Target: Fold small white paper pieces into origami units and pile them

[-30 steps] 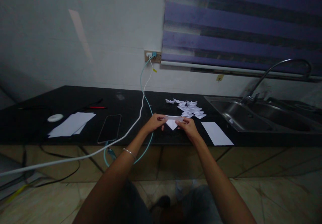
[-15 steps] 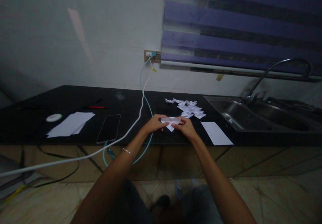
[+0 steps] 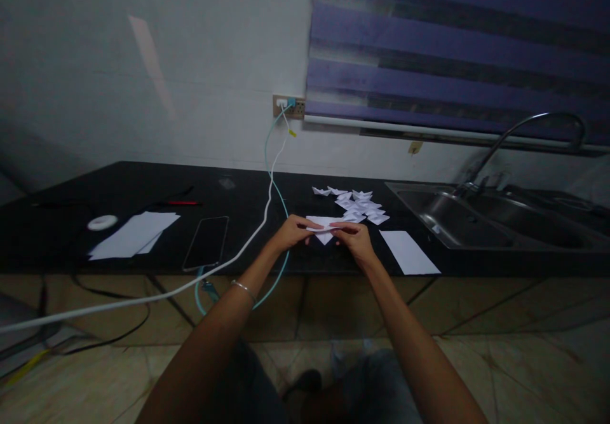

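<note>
A small piece of folded white paper [image 3: 325,236] with a downward point is held between both hands above the counter's front part. My left hand [image 3: 291,231] pinches its left side, thumb and fingers closed on it. On the other side my right hand [image 3: 353,238] grips the paper in the same way. Just behind the right hand lies a cluster of several folded paper boats [image 3: 361,204]. A flat white paper sheet [image 3: 410,252] rests to the right of my right hand.
Left on the black counter [image 3: 257,189] are a stack of white paper [image 3: 131,236], a phone [image 3: 206,243], a red pen [image 3: 183,203] and a white round object [image 3: 102,222]. A white cable [image 3: 238,253] crosses from the wall socket [image 3: 289,106]. At right is a steel sink [image 3: 448,220].
The hands stay in place, still holding the folded paper. Its upper flap has changed position, and the fingers now press along a fold across its middle.
</note>
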Available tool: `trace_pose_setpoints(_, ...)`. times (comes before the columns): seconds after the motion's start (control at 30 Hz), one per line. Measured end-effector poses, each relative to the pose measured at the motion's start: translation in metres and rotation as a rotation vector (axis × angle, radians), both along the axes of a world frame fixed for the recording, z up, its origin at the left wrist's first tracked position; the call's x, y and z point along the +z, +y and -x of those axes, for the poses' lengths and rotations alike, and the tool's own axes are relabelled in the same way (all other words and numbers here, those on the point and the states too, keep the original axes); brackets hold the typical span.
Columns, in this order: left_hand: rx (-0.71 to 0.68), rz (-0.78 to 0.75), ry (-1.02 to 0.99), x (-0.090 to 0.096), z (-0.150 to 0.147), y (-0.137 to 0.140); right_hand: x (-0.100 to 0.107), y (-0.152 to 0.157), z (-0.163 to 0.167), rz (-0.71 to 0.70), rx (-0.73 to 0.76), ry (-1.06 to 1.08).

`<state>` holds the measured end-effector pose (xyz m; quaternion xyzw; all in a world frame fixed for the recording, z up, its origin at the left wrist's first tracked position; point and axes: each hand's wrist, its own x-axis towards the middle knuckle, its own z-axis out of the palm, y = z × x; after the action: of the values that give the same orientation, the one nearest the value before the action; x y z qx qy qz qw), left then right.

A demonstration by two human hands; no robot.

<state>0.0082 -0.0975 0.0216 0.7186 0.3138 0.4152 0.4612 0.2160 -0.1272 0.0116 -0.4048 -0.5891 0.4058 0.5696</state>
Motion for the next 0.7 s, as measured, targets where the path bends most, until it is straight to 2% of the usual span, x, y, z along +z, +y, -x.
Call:
trace_pose_setpoints(0.2, 0.041, 0.024, -0.056, 0.0001, 0.0004, 0.0014, -0.0001, -0.0001, 0.0000, -0.006, -0.070, 0.030)
trace_pose_setpoints(0.47, 0.124, 0.108, -0.159, 0.0064, -0.0003, -0.0016, -0.0050, 0.0026, -0.0020, 0.083, 0.016, 0.104)
trace_pose_setpoints(0.7, 0.116, 0.093, -0.160, 0.0062, -0.0014, -0.0028, -0.0063, 0.0036, -0.0034, 0.079, -0.018, 0.143)
